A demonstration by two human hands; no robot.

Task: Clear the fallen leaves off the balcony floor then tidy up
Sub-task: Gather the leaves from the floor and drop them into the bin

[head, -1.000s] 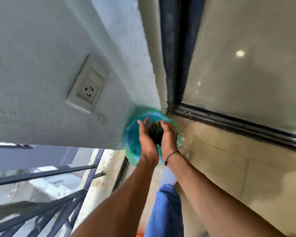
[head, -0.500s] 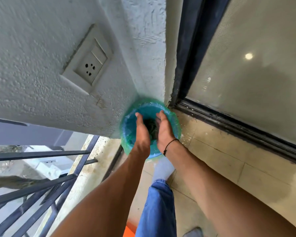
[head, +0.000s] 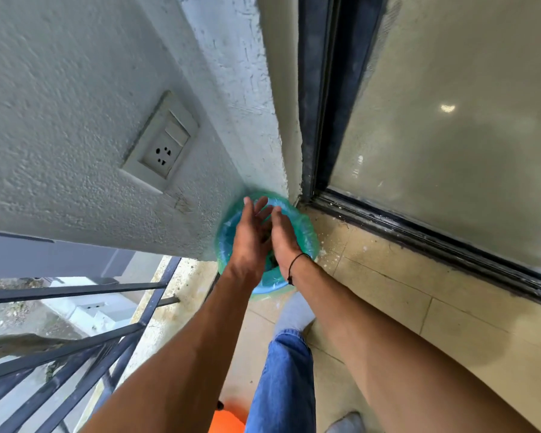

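From the head view, a round blue bin lined with a thin, crinkled green plastic bag is seen tucked into the corner where the rough, stippled plaster wall meets the dark door frame. A grey socket plate is set in that wall, and glossy beige floor tiles lie before the sliding glass door. Dark metal railing bars are seen at lower left.

Both hands are held over the bin mouth, palms turned toward each other. The left hand is spread, fingers straight and fanned, nothing gripped. The right hand, a black cord round its wrist, is also flat and relaxed, nothing held. Dark leaves are glimpsed down between the wrists, inside the bin.

Against a second ago, the clump of leaves once cupped between the palms is no longer carried; the hands have been opened and the fingertips brought closer together. A blue denim leg and grey sock are seen below.
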